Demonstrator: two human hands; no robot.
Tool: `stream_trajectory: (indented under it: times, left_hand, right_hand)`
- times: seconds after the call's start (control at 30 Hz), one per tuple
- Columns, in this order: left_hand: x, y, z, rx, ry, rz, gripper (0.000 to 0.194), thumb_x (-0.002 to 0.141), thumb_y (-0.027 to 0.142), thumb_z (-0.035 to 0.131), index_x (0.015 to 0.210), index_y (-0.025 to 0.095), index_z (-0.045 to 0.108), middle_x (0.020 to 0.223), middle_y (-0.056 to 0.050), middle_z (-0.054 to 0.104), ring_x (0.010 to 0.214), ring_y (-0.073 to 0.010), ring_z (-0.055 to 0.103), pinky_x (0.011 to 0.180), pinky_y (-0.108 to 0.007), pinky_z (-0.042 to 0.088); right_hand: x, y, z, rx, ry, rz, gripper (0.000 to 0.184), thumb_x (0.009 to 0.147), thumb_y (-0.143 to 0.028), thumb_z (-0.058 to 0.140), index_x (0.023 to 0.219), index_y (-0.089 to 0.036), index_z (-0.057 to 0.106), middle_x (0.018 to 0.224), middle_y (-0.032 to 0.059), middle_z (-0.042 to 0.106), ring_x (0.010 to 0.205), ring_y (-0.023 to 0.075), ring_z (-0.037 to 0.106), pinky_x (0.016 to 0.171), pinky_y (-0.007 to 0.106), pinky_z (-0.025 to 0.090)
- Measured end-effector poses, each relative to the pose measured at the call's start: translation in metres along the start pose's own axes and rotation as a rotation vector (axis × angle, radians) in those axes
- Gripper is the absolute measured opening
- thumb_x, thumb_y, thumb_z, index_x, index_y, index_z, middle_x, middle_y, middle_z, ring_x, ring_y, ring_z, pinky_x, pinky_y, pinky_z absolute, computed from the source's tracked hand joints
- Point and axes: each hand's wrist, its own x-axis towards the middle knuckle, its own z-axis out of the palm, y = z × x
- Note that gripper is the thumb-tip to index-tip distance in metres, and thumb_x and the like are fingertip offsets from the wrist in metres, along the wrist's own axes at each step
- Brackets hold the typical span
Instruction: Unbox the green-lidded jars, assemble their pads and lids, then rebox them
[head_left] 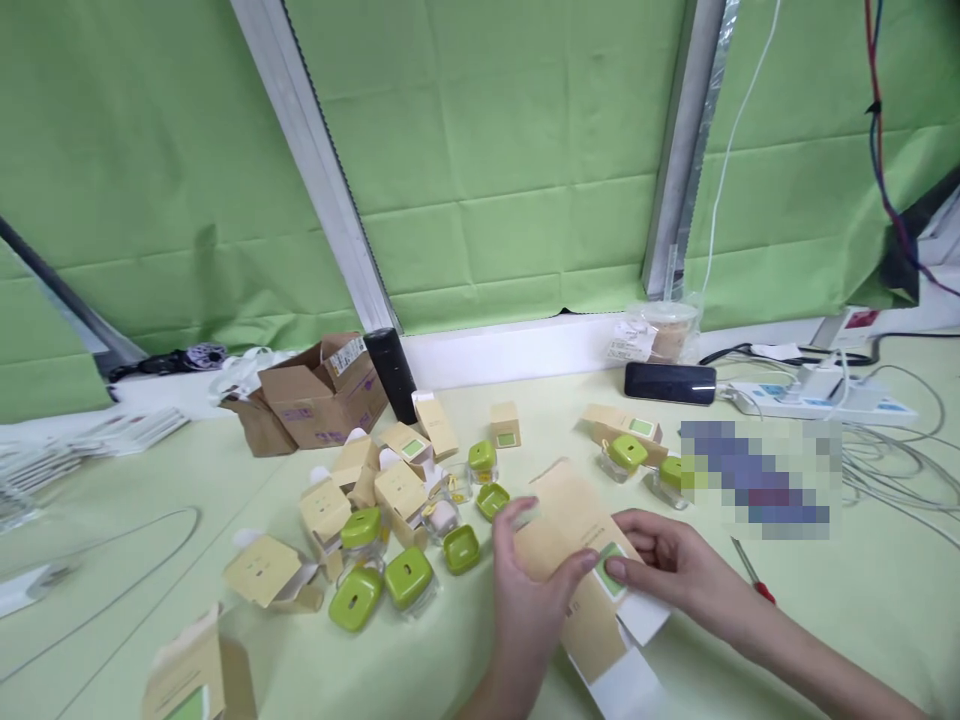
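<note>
A tan paper box [564, 498] with a green square on its face and white flaps at its near end is between my two hands. My left hand [529, 600] grips its left side, thumb on top and index finger curled round the far edge. My right hand [671, 565] pinches its right side, the thumb resting by the green square. Left of the box lie several small clear containers with green lids [409, 577] and a loose green lid [461, 549]. Tan boxes [401, 490], some with open flaps, stand around them.
A brown carton [319, 395] and a black cylinder [390, 375] stand at the back. Further right are a phone [670, 383], a wrapped cup [670, 330], a power strip [832, 398] with cables and a red-handled screwdriver [759, 580]. Another tan box [180, 675] sits front left.
</note>
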Motion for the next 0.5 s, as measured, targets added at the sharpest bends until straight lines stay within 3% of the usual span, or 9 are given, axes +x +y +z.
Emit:
stream_trajectory:
  times: [0.03,0.1,0.13,0.2,0.27,0.33,0.4,0.5]
  left_hand:
    - [0.002,0.0,-0.001,-0.048,0.025,0.03,0.075,0.058,0.032,0.081,0.119,0.024,0.038,0.09,-0.004,0.067,0.078,-0.0213,0.066,0.07,-0.031,0.051]
    - [0.008,-0.001,-0.004,-0.09,0.071,0.093,0.081,0.066,0.04,0.074,0.129,0.026,0.025,0.098,-0.006,0.064,0.078,-0.0186,0.063,0.068,-0.031,0.05]
    - [0.012,-0.002,-0.006,-0.072,0.081,0.117,0.074,0.071,0.045,0.069,0.128,0.025,0.026,0.099,-0.007,0.062,0.076,-0.0177,0.061,0.066,-0.03,0.049]
    - [0.018,-0.006,-0.011,0.005,0.065,0.139,0.055,0.077,0.049,0.061,0.118,0.022,0.037,0.096,-0.007,0.06,0.074,-0.0168,0.058,0.065,-0.029,0.047]
    - [0.021,-0.011,-0.014,0.105,-0.004,0.134,0.042,0.079,0.048,0.058,0.106,0.019,0.046,0.09,-0.006,0.059,0.074,-0.0169,0.057,0.069,-0.03,0.045]
    - [0.019,-0.018,-0.015,0.223,-0.103,0.115,0.036,0.078,0.045,0.061,0.1,0.018,0.051,0.091,-0.007,0.058,0.079,-0.0182,0.057,0.075,-0.031,0.044]
    - [0.016,-0.024,-0.014,0.323,-0.205,0.086,0.034,0.078,0.042,0.061,0.1,0.017,0.052,0.096,-0.009,0.057,0.086,-0.0196,0.056,0.081,-0.032,0.043]
    - [0.012,-0.03,-0.014,0.389,-0.31,0.019,0.035,0.079,0.041,0.061,0.103,0.017,0.051,0.1,-0.01,0.056,0.085,-0.0192,0.056,0.082,-0.033,0.042]
  right_hand:
    - [0.006,-0.005,-0.006,-0.075,0.016,-0.02,0.032,0.087,-0.043,0.055,0.108,-0.018,0.053,0.081,0.0049,0.069,0.075,0.0216,0.069,0.062,0.033,0.056]
    - [0.027,-0.017,-0.024,-0.337,0.196,-0.124,0.032,0.091,-0.042,0.048,0.11,-0.017,0.052,0.09,0.0079,0.07,0.077,0.023,0.069,0.059,0.033,0.056]
    - [0.043,-0.024,-0.034,-0.55,0.336,-0.166,0.032,0.093,-0.04,0.043,0.114,-0.018,0.05,0.096,0.0089,0.069,0.082,0.0235,0.068,0.062,0.033,0.056]
    - [0.08,-0.038,-0.054,-0.678,0.447,-0.163,0.033,0.095,-0.033,0.042,0.125,-0.018,0.044,0.11,0.0115,0.064,0.098,0.0267,0.063,0.076,0.039,0.053]
    - [0.12,-0.046,-0.068,-0.774,0.489,-0.112,0.033,0.094,-0.028,0.045,0.126,-0.018,0.045,0.117,0.0115,0.06,0.104,0.0263,0.06,0.085,0.043,0.05]
    - [0.157,-0.046,-0.071,-0.847,0.491,-0.031,0.031,0.092,-0.029,0.053,0.12,-0.017,0.052,0.117,0.0083,0.058,0.098,0.0214,0.061,0.082,0.042,0.051]
    - [0.184,-0.04,-0.065,-0.908,0.473,0.04,0.03,0.091,-0.028,0.055,0.118,-0.016,0.053,0.117,0.0078,0.058,0.096,0.0207,0.061,0.08,0.041,0.052]
    - [0.202,-0.029,-0.049,-0.985,0.465,0.075,0.03,0.091,-0.028,0.056,0.118,-0.016,0.054,0.117,0.0081,0.058,0.097,0.021,0.061,0.081,0.041,0.052]
